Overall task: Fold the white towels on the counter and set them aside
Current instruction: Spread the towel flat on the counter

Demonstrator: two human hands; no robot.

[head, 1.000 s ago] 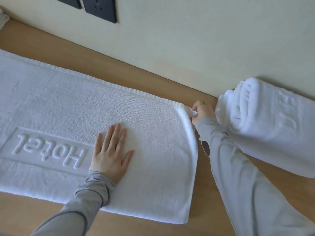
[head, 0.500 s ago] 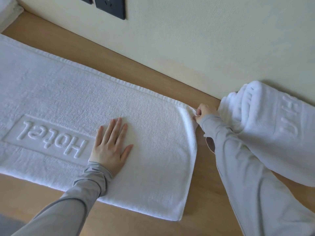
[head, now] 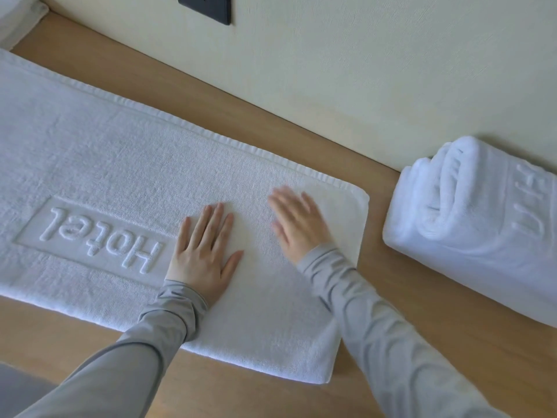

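On the wooden counter (head: 375, 267) by a cream wall (head: 331, 70), flat hands (head: 202, 257) (head: 298, 227) touch a towel (head: 105, 161).

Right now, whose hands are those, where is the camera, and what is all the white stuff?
There is no machine here, only a person in grey sleeves. The camera sits on their head and looks down, so you see what they see. The left hand lies flat on a big white towel spread on the wooden counter; its raised letters spell "Hotel". The right hand is open over the same towel and looks blurry. Neither hand holds anything. To the right, a second white towel sits bundled up by the wall, apart from the first. A dark socket plate is on the wall.
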